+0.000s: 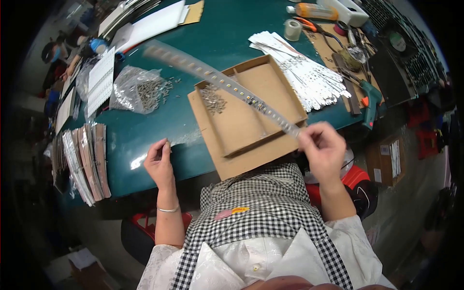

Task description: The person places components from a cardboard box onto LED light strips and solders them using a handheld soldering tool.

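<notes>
LED strip [237, 90]: long, thin, narrow board with a row of small yellowish chips, plus a cluster of darker components around the middle. Runs diagonally across the cardboard tray [275, 89], near end by the tray's near right corner, far end out over the green bench [145, 126]. Looks raised above the tray; contact with the rim can't be ruled out from this angle. Far end blurred, detail lost there.

Right hand [323, 147] pinches the strip's near end between thumb and fingers. Left hand [159, 157] is near the bench's front edge, left of the tray, well apart from the strip; fingers curled, thumb tip up against the index. Can't tell if a tiny part sits between them.

Handling, as a judgement: very light, thin, probably springy; held by one end, the long free length would likely whip or sag. Smooth face may be slippery. Chips and middle components probably fragile, so best taken by the long edges or bare end, second hand supporting further along; avoid bending or pressing the chips.

Around: small metal parts [214, 100] in the tray's left compartment, white strips [309, 77] fanned right of it, clear bag [137, 89] of similar parts left.
</notes>
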The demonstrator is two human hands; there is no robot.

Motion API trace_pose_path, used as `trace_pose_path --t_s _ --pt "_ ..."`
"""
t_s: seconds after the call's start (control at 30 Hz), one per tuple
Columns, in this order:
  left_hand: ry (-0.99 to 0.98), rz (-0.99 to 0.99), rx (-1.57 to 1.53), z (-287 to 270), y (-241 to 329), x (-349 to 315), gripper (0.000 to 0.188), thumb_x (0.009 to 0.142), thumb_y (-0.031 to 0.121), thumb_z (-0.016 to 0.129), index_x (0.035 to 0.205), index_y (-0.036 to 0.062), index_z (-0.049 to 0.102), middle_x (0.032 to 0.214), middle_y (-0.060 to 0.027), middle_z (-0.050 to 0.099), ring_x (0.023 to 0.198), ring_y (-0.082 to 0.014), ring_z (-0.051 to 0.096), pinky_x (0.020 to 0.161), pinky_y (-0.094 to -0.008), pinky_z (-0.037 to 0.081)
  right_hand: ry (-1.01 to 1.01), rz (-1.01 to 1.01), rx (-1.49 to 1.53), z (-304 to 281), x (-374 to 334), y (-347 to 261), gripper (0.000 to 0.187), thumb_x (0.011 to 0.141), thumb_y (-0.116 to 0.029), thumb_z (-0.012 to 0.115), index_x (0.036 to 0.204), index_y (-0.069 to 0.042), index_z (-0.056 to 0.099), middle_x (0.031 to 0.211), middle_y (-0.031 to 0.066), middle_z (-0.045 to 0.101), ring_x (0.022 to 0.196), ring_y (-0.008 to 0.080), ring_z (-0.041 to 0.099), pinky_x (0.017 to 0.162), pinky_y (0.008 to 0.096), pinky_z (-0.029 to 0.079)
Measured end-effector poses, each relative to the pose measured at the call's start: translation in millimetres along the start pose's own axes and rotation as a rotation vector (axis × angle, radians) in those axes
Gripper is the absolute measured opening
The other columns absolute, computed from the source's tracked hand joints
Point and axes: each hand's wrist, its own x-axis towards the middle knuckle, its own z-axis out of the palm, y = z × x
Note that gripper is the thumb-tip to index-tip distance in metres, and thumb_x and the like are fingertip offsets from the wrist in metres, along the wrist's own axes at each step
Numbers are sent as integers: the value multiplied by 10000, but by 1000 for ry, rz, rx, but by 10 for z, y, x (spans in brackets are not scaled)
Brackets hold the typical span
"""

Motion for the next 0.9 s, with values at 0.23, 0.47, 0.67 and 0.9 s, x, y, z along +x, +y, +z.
trace_pose_path --t_s 0.23,0.47,0.67,0.9 --pt "20 -8 -88 -37 39 -67 109 869 -34 678 976 -27 694 885 -25 636 759 -80 560 681 -207 449 29 358 211 185 -486 140 73 867 17 679 863 32 608 720 41 631 568 54 584 510 183 484" --pt "-35 3 -111 -45 18 -52 104 867 -32 681 970 -26 694 885 -23 634 753 -80 557 675 -206 446 128 336 232 230 -524 113 60 869 30 651 878 24 592 708 50 625 545 51 560 485 183 455" --pt "-30 -7 -68 -17 -25 -45 102 867 -19 683 967 -23 706 904 -30 651 789 -87 575 716 -217 467 23 158 -36 263 -595 233 96 903 17 536 978 20 594 635 -2 566 556 39 474 518 213 371" --pt "12 13 -86 -75 5 -92 103 847 -11 697 948 -25 709 886 -44 665 800 -96 601 724 -224 485 -289 189 -167 317 -451 4 254 957 -111 471 1136 38 574 530 -34 425 464 42 407 429 237 305"
